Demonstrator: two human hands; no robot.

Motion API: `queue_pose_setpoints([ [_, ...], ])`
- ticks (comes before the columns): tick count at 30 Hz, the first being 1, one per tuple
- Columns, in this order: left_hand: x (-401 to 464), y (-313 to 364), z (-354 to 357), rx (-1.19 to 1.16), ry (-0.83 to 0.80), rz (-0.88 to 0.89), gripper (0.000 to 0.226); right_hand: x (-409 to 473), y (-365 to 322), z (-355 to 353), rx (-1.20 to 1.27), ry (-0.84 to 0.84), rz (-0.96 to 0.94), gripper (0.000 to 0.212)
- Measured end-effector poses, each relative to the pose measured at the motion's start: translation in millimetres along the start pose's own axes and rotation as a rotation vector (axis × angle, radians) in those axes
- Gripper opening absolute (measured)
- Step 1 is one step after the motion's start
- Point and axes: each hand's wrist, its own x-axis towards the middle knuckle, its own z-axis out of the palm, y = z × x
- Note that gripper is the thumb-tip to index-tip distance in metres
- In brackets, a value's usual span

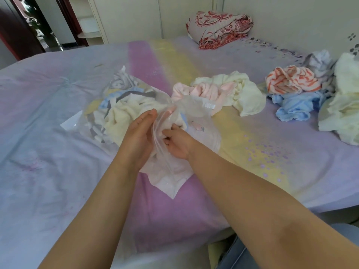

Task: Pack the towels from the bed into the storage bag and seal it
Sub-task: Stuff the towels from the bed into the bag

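Two bare hands work at one clear plastic storage bag point(136, 105) lying on a bed point(48, 113) covered in pastel purple, pink and yellow. The left hand point(138, 133) is held flat and open against the bag's mouth; the right hand point(177, 143) pinches the plastic edge with curled fingers. Inside the bag are several crumpled towels, cream, blue and grey. Loose towels lie to the right: one pink and cream heap point(223, 92), one orange-striped towel point(291, 79), one blue towel point(293, 107), and a cream pile point(342, 105) at the edge. One folded red-patterned blanket point(219, 29) sits at the far side.
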Motion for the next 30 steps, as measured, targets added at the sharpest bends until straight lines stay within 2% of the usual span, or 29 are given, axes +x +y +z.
queue_pose_setpoints([
  [4,10,-4,-5,-0.057,0.029,-0.01,0.041,-25,-4,-17,-0.315,0.043,-0.027,0.052],
  [7,14,-10,2,-0.044,0.041,-0.003,0.038,-59,-10,-40,-0.576,0.118,-0.116,0.028],
  [9,17,-14,7,0.025,0.04,0.02,0.038,-75,-13,-60,-0.683,0.271,-0.221,0.009],
  [12,20,-20,15,0.14,0.035,0.036,0.04,-77,-23,-103,-0.718,0.664,-0.442,0.022],
  [13,21,-22,17,0.169,0.037,0.028,0.04,-72,-27,-121,-0.804,0.757,-0.459,0.023],
  [14,22,-24,18,0.183,0.04,0.017,0.04,-65,-32,-138,-1.016,0.805,-0.412,0.023],
  [16,26,-28,18,0.163,0.046,-0.004,0.041,-44,-40,-170,-1.553,0.723,-0.113,0.03],
  [17,28,-29,18,0.14,0.055,-0.008,0.042,-31,-45,-182,-1.676,0.676,0.003,0.034],
  [23,38,-36,16,-0.002,0.062,-0.049,0.044,22,-90,-213,-1.747,0.619,0.306,0.054],
  [25,40,-39,14,-0.018,0.04,-0.069,0.047,27,-96,-221,-1.727,0.664,0.316,0.059],
  [27,40,-42,12,-0.022,0.017,-0.082,0.049,20,-94,-226,-1.702,0.764,0.168,0.048],
  [30,39,-44,14,-0.002,0.012,-0.084,0.049,-4,-88,-226,-1.577,0.949,-0.199,0.027],
])
